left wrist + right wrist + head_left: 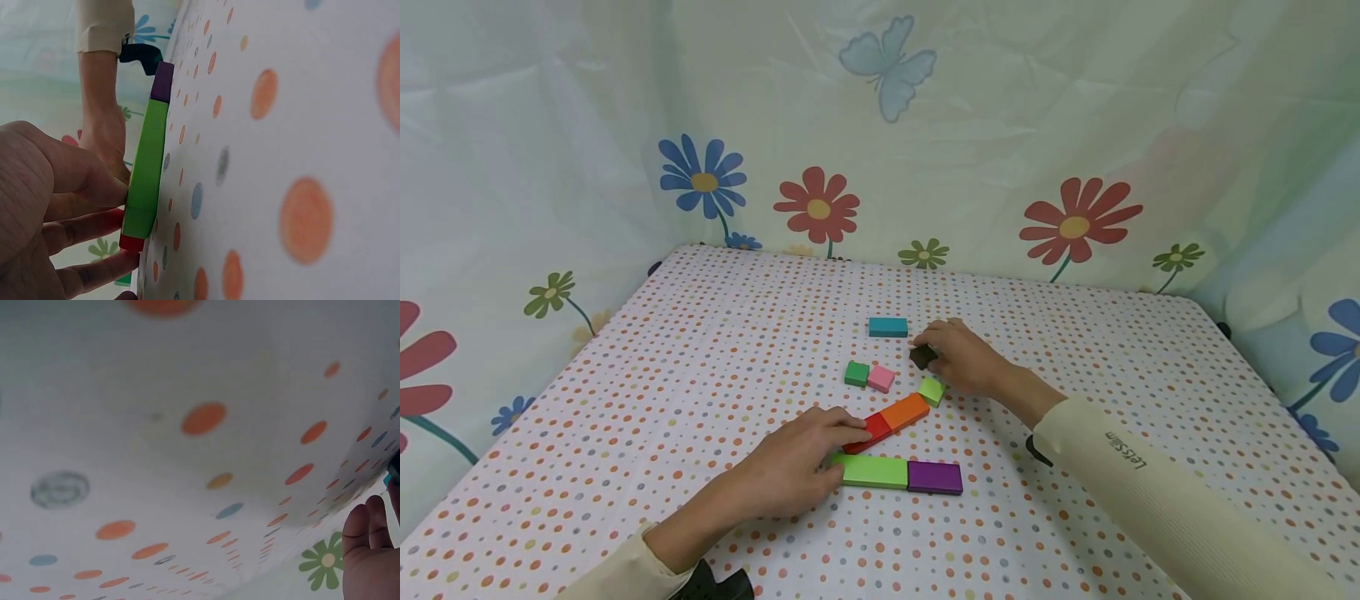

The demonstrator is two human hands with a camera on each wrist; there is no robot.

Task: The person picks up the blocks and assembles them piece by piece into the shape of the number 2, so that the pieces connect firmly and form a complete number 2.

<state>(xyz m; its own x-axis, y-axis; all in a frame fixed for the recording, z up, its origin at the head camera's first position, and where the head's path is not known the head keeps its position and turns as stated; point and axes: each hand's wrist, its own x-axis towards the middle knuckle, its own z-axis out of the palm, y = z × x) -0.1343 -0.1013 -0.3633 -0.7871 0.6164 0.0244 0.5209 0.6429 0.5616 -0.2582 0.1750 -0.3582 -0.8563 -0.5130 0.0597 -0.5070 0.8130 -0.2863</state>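
My left hand (797, 462) is low over the table, its index fingertip at the red block (875, 429) and its thumb at the left end of the long light green block (874, 472). The left wrist view shows the thumb against that green block (145, 169) and other fingers by the red one (132, 243). Farther back, my right hand (962, 357) pinches a small black block (923, 357) between thumb and fingers. Just below it lies a small lime green block (932, 391), at the end of an orange block (905, 410) that adjoins the red one.
A purple block (935, 477) adjoins the long green one. Small green (856, 373) and pink (882, 378) blocks sit side by side, with a teal block (888, 327) behind them. The dotted tablecloth (715, 333) meets a flowered curtain (970, 167) at the back.
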